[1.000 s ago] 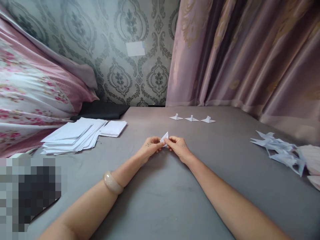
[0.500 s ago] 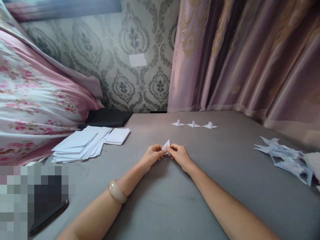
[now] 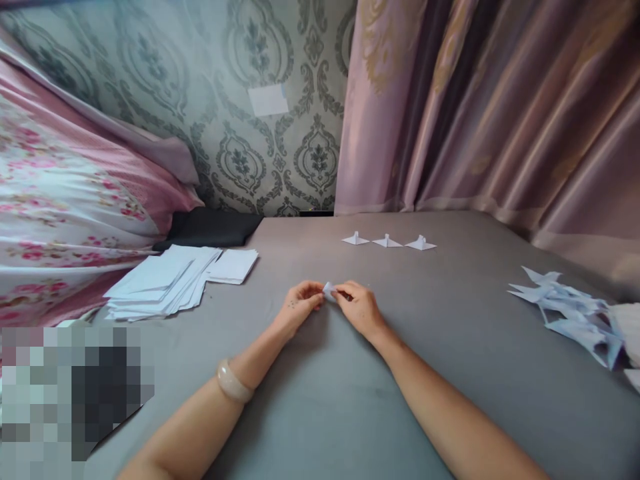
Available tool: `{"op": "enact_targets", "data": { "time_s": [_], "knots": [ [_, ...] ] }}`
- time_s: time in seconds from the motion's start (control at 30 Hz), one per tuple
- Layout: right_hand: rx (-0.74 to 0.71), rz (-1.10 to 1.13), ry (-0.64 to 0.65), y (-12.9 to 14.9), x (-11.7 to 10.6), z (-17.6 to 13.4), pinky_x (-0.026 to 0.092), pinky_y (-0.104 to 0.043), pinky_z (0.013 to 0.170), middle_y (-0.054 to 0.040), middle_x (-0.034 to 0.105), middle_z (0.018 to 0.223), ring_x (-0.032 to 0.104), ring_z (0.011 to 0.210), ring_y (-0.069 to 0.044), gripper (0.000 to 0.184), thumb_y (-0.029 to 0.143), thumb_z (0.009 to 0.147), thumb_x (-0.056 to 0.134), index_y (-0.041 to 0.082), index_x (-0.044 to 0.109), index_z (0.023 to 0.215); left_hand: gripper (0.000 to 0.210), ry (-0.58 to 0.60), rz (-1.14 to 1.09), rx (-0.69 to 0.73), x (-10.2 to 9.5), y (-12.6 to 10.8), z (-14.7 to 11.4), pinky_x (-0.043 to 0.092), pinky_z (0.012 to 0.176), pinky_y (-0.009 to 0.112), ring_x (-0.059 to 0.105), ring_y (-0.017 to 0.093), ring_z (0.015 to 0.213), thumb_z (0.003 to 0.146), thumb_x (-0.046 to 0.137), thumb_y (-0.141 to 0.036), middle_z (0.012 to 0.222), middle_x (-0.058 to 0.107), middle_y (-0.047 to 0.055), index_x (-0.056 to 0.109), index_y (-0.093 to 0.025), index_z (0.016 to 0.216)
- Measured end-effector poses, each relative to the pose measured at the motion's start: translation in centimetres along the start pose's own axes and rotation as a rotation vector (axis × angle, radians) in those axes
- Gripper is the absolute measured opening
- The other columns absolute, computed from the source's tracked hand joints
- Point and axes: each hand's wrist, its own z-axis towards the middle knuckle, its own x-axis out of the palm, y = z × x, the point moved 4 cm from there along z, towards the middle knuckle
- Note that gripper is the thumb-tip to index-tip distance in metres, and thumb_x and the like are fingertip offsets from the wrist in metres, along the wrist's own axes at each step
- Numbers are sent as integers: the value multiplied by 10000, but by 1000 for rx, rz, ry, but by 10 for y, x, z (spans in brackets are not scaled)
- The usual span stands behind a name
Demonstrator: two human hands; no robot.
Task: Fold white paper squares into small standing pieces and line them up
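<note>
A small piece of folded white paper (image 3: 329, 291) is held between my two hands, above the middle of the grey surface. My left hand (image 3: 301, 301) pinches its left side with thumb and fingers. On the other side, my right hand (image 3: 357, 303) grips the paper with bent fingers. Much of the paper is hidden by my fingertips, so its exact shape cannot be made out. Beyond my hands, three folded white paper figures (image 3: 387, 241) stand in a row on the grey surface (image 3: 320, 400).
Stacked white paper sheets (image 3: 155, 280) lie at left, beside a smaller stack (image 3: 233, 265). Behind them is a folded black item (image 3: 210, 228). Several folded paper shapes (image 3: 575, 310) are heaped at far right. Curtains (image 3: 450, 133) and a patterned wall (image 3: 260, 147) border the back.
The folded paper has turned in my hands; its upright pointed tip no longer shows. My right hand has rolled slightly, fingers bent more. The camera view has tilted down a little.
</note>
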Motion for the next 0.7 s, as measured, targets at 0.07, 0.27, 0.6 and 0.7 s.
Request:
{"op": "enact_targets", "data": {
  "time_s": [0.07,0.27,0.6,0.7],
  "knots": [
    [-212,-215,1,7,-3,-1,449,-321,839,-64,668,917,601,872,-192,202,245,838,537,239,728,901,241,-46,24,10,-2,-2,0,455,685,235,572,125,728,669,654,-282,822,639,39,627,-147,868],
    [-371,-506,132,14,1,-10,467,-290,827,-71,640,1001,598,931,-173,306,157,900,423,234,694,1018,175,-61,274,58,-7,-3,0,440,670,233,542,123,698,763,539,-210,770,615,27,633,-136,892],
    [-246,-645,62,15,-2,-14,457,-350,871,-76,620,993,555,959,-216,288,89,739,497,202,682,929,262,138,624,262,-3,-6,-4,440,703,257,508,128,755,739,521,-105,989,550,79,668,-152,951],
    [-218,-643,61,16,-2,-15,452,-370,878,-76,623,1011,548,964,-228,236,141,749,528,206,667,928,257,167,634,245,-4,-8,-3,438,699,252,503,127,754,761,538,-139,984,545,74,662,-165,985]
  ]
}}
